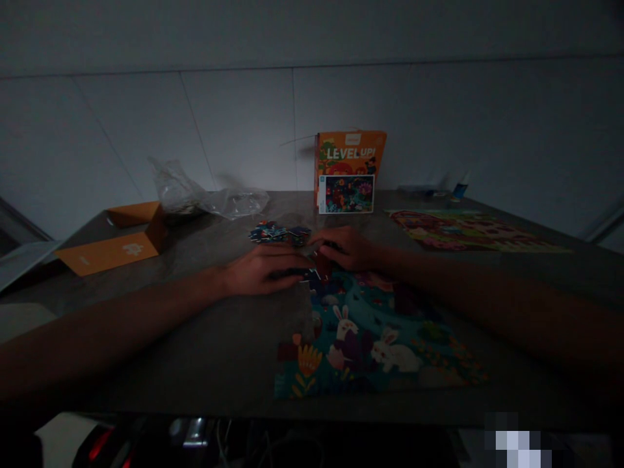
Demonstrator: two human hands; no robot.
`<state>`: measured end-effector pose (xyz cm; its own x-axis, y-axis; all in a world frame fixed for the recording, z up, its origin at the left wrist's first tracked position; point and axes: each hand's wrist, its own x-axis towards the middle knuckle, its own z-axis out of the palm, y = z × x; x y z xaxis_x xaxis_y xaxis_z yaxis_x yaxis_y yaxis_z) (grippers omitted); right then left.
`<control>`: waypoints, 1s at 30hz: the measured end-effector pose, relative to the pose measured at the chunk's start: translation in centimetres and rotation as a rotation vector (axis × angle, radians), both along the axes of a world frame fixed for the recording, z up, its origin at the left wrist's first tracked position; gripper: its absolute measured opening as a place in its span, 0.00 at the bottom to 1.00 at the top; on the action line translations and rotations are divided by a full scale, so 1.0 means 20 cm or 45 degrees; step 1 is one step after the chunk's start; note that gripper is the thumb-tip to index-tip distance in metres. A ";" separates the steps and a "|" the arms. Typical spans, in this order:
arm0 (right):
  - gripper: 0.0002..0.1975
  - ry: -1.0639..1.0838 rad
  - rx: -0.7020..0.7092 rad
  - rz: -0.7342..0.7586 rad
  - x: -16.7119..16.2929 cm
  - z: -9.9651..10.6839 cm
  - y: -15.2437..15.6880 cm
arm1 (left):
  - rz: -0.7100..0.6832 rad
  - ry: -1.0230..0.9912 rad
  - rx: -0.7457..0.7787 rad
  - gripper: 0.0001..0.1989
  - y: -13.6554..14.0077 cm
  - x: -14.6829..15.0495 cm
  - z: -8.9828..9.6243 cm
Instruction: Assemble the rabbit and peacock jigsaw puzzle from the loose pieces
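A partly assembled jigsaw puzzle (361, 331) lies near the table's front edge, showing white rabbits, flowers and a teal path. My left hand (270, 268) rests at its upper left edge, fingers stretched out and touching dark pieces there. Bent over the top edge, my right hand (344, 247) has its fingers on a reddish-brown puzzle piece (322, 265), which they partly hide. Just beyond both hands lies a heap of loose puzzle pieces (268, 231). Behind it stands a small picture card (347, 194) with a dark, colourful scene, leaning on an orange "LEVEL UP!" box (353, 153).
An open orange box (112, 250) sits at the left, with crumpled clear plastic bags (238, 201) behind it. Another puzzle picture (468, 233) lies flat at the right. A small blue-and-white bottle (459, 188) stands at the back right. Cables (263, 445) show below the table edge.
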<state>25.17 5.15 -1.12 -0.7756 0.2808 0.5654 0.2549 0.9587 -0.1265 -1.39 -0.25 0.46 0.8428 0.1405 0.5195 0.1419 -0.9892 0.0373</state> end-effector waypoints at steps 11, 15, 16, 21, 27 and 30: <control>0.14 -0.030 0.161 0.061 -0.02 0.04 -0.08 | 0.142 -0.035 -0.022 0.19 0.01 -0.02 -0.02; 0.12 -0.083 0.158 0.106 -0.03 0.04 -0.11 | 0.122 -0.014 -0.013 0.21 0.02 -0.02 -0.02; 0.12 -0.081 0.171 0.117 -0.03 0.04 -0.11 | 0.103 -0.010 -0.010 0.20 0.02 -0.02 -0.02; 0.14 -0.087 0.226 0.117 -0.03 0.03 -0.10 | 0.086 0.021 -0.040 0.20 0.01 -0.02 -0.02; 0.15 -0.143 0.199 0.046 -0.03 0.03 -0.09 | 0.086 0.027 -0.060 0.19 0.01 -0.02 -0.02; 0.15 -0.156 0.187 0.038 -0.03 0.03 -0.08 | 0.063 0.025 -0.083 0.20 0.01 -0.01 -0.01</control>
